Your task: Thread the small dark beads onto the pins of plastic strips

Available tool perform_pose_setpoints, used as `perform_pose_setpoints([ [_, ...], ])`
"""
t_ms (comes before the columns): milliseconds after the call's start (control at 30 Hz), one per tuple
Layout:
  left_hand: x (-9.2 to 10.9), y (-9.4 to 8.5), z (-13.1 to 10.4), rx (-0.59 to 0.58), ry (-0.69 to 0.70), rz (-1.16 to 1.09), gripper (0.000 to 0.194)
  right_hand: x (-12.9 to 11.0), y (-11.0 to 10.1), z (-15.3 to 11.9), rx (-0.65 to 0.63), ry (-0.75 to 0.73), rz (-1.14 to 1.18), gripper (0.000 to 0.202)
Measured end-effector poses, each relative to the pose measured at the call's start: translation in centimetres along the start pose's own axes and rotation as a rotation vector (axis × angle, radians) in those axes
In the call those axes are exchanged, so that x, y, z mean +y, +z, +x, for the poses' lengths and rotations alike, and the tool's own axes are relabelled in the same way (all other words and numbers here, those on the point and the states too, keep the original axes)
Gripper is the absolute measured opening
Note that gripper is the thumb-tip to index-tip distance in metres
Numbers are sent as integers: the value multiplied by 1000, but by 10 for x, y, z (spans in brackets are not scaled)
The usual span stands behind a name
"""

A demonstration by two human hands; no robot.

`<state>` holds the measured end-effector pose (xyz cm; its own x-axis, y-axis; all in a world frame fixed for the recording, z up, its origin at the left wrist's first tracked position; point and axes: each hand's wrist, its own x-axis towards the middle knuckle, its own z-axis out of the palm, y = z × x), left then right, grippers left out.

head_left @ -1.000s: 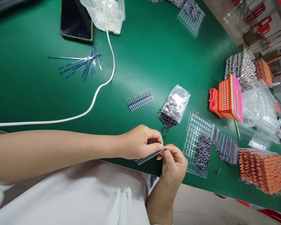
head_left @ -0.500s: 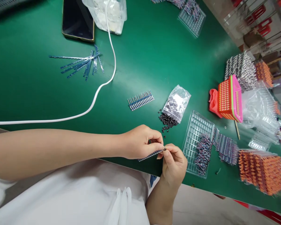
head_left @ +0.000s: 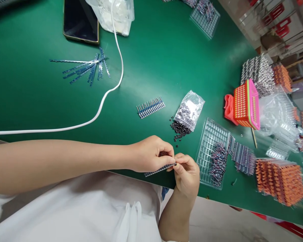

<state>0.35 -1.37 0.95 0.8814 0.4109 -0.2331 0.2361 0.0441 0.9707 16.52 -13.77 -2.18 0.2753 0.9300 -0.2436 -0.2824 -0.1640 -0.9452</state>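
Note:
My left hand [head_left: 153, 153] is closed, thumb and fingers pinched, over a narrow strip of small circuit boards [head_left: 158, 170] held near the table's front edge. Its far end reaches the fingertips of my right hand [head_left: 188, 173], which pinch a tiny black part [head_left: 175, 164] there. The fingers partly hide this contact. Just beyond the hands lies a pile of small black bead-like parts [head_left: 181, 129], spilling from a clear plastic bag [head_left: 190, 107]. A second strip of boards with wires [head_left: 150, 107] lies flat on the table.
A clear tray [head_left: 204, 148] with wired boards stands right of my hands, beside more boards [head_left: 243, 158] and stacked orange parts [head_left: 280, 181]. An orange-pink basket [head_left: 246, 104] is farther back. A white cable [head_left: 101, 109] crosses the left, near blue strips [head_left: 87, 69] and a phone [head_left: 80, 22].
Both hands stay together at the strip's end, with only slight finger movement. The strip shows a little more below the left hand. The whole view has shifted slightly.

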Motion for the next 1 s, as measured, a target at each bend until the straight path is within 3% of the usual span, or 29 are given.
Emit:
perform_pose_setpoints([
  [1000, -2, 2, 2, 1, 41, 63, 24, 1, 2, 1, 8, 26, -23, 11],
])
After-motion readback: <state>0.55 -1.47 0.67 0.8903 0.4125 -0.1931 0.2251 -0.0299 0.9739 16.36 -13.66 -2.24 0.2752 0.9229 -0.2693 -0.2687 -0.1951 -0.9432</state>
